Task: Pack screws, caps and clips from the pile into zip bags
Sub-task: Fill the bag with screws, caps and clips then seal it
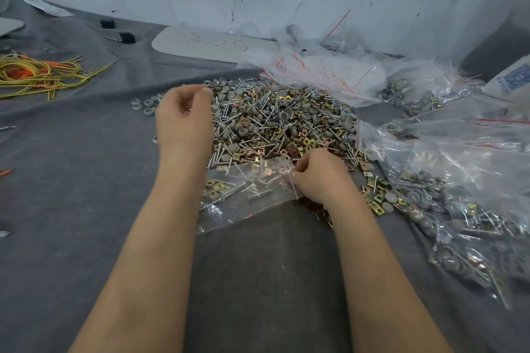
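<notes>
At centre frame, right hand (318,175) pinches part-filled clear plastic zip bag (246,195); left hand (185,120) curled, contents undeterminable; filled bags (459,226) lower right, large mixed hardware pile (281,120) remains.

Both your forearms bare, reaching forward from bottom edge, roughly parallel. Your left hand (185,120) farther out, back of hand toward you, wrist straight, fingers curled, tips bunched against thumb; whether anything sits inside, can't tell. Your right hand (318,175) nearer and lower, knuckles up, fingers tucked under, thumb and forefinger pinching edge of zip bag (246,192). Hands well apart, left ahead of right.
</notes>
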The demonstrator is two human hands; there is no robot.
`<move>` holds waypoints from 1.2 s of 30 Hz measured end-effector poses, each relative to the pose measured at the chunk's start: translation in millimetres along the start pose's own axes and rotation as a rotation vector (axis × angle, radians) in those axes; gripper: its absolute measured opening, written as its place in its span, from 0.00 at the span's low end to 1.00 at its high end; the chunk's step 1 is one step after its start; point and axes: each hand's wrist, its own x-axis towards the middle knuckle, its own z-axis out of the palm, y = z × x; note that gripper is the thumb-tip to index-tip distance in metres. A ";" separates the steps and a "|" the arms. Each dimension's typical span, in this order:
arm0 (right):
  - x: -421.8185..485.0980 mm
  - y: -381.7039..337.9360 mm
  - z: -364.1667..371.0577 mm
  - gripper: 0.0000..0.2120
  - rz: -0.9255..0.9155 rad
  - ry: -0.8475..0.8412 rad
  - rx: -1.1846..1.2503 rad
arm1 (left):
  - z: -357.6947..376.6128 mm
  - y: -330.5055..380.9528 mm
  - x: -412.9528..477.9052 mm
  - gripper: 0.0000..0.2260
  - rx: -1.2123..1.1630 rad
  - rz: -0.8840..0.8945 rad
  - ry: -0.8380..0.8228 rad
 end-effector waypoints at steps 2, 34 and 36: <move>0.6 1.1 0.0 0.09 0.009 0.002 0.056 | 2.7 -1.2 -4.1 0.09 0.104 0.062 -0.096; -26.4 -37.7 -59.5 0.08 -0.477 0.194 0.533 | -10.0 9.3 -8.8 0.48 0.350 0.108 -0.678; -31.3 -44.3 -71.3 0.10 -0.559 0.227 0.607 | -9.6 19.2 -6.4 0.37 0.192 0.110 -0.613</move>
